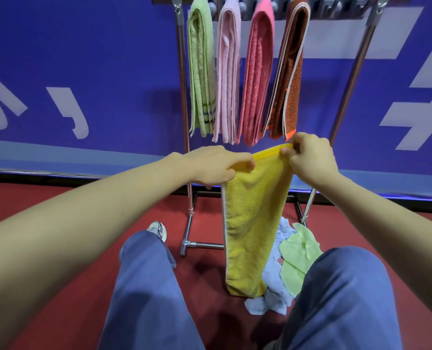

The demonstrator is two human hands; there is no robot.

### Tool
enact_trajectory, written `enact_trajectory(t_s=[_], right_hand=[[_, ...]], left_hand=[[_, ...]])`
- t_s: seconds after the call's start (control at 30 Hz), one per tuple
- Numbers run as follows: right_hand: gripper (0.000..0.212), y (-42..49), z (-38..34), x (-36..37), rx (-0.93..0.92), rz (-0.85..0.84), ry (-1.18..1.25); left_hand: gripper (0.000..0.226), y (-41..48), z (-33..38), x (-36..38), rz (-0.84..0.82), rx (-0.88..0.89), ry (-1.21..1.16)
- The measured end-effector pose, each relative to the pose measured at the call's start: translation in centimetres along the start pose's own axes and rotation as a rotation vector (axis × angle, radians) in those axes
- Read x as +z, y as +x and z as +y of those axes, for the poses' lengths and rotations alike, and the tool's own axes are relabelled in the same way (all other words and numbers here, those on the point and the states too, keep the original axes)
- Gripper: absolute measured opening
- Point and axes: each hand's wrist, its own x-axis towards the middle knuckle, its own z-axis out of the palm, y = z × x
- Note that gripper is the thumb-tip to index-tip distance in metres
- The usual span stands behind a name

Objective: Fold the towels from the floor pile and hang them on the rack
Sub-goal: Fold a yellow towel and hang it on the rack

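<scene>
Trouser legs (144, 286) in blue fill the near edge, knees apart, with one shoe (158, 229) beyond the left knee on the red floor (205, 271). Between the knees and towards the right lies the floor pile (293, 261), a loose heap of pale blue and light green cloths.

Above it hangs the yellow towel (250, 223), doubled, its long axis running straight down and its lower end over the pile; whether it touches the heap I cannot tell. The left hand (217, 165) pinches the left end of the top hem, fingers curled over the cloth. The right hand (311, 157) pinches the right end between thumb and fingertips, a little higher and farther.

Beyond the hands stands the rack (182, 72), carrying a green towel (201, 72), a pale pink towel (227, 77), a coral towel (256, 79) and a brown towel (288, 79), side by side and close together. A blue banner (83, 59) closes the far side.

The bare stretch of the rack's top, right of the brown towel, lies up, far and to the right of both hands, so the right hand is likely the nearer one to lead. The towel probably needs another fold first.
</scene>
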Motion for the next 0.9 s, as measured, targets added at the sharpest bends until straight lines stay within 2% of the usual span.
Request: enact_trajectory(t_s=[0.07, 0.23, 0.43, 0.57, 0.67, 0.8, 0.9], right_hand=[[0.017, 0.0, 0.1, -0.1, 0.016, 0.008, 0.010], [0.018, -0.7, 0.0, -0.1, -0.003, 0.014, 0.040], [0.018, -2.5, -1.6, 0.4, -0.249, -0.054, 0.137], [0.013, -3.6, -3.3, 1.7, -0.330, -0.087, 0.194], [0.017, -3.7, -3.5, 2.1, -0.332, -0.110, 0.224], [0.019, -4.3, -3.4, 2.0, -0.311, -0.168, 0.276], [0.020, -4.7, -3.3, 1.9, -0.284, -0.243, 0.359]], left_hand=[[0.028, -0.2, 0.3, -0.1, -0.008, 0.000, -0.003], [0.044, -0.1, 0.6, -0.3, -0.039, -0.027, -0.102], [0.038, 0.8, 1.3, 0.6, -0.031, -0.190, -0.390], [0.026, 1.2, 3.2, 1.0, -0.053, -0.177, -0.617], [0.023, 1.1, 3.9, 0.9, -0.073, -0.146, -0.634], [0.040, 0.9, 3.5, 1.0, -0.096, -0.140, -0.616], [0.042, 0.8, 3.2, 1.0, -0.080, -0.121, -0.603]])
